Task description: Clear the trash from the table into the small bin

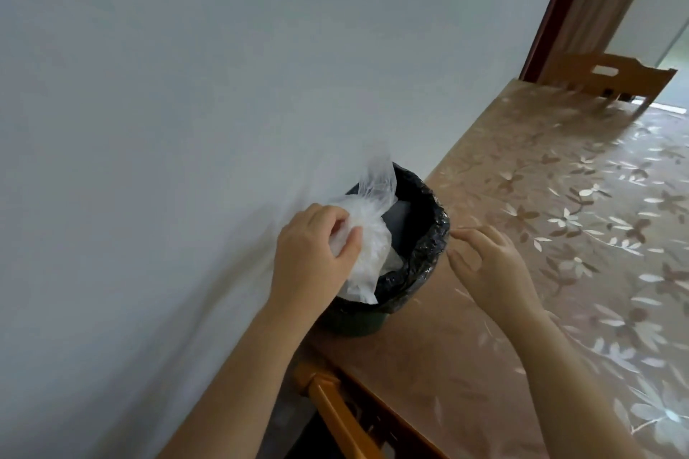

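Clear crumpled plastic bag (369, 235), filmy and white where it bunches, is in the grip of the left hand (313, 250), whose fingers and thumb curl round its middle. The bag hangs over the mouth of the small bin (358, 324), a round dark green plastic tub. Its lower end dips inside the rim on the near side, while its loose top sticks up above the far rim.

A glossy black liner (428, 246) is folded over the bin's rim, and a pale flat scrap shows inside. The bin stands on the tabletop (559, 197), a brown surface under a shiny cover printed with pale flowers. It sits at the tabletop's left edge, right against the plain grey-white wall (186, 86).

The right hand (488, 265) hovers above the tabletop just beside the bin's right rim. Its fingers are loosely bent and hold nothing; whether a fingertip touches the liner cannot be told.

One orange-brown wooden chair (611, 82) stands at the tabletop's far end, and another (335, 414) stands at the near left corner.
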Motion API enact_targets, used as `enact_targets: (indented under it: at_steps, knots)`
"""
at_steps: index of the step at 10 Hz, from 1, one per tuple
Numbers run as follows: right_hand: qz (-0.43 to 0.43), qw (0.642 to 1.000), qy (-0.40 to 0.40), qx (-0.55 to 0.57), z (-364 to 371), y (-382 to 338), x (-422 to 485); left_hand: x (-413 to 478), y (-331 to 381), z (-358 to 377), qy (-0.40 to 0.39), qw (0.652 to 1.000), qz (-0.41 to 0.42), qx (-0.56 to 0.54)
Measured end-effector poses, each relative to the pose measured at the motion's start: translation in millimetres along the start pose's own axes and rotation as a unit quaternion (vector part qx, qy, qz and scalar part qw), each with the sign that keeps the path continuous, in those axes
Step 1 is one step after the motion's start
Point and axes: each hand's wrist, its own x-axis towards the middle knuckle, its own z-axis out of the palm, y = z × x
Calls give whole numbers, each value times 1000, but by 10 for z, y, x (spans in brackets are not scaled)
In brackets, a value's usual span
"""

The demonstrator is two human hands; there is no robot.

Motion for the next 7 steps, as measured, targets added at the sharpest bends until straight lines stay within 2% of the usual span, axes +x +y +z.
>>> enact_targets:
  at_steps: [5, 7]
  knots:
    - [52, 998, 31, 18, -113, 149, -285, 342, -179, 809, -100, 993, 19, 58]
    - [53, 998, 15, 30, -72, 127, -295, 57, -99, 613, -71, 994, 52, 68]
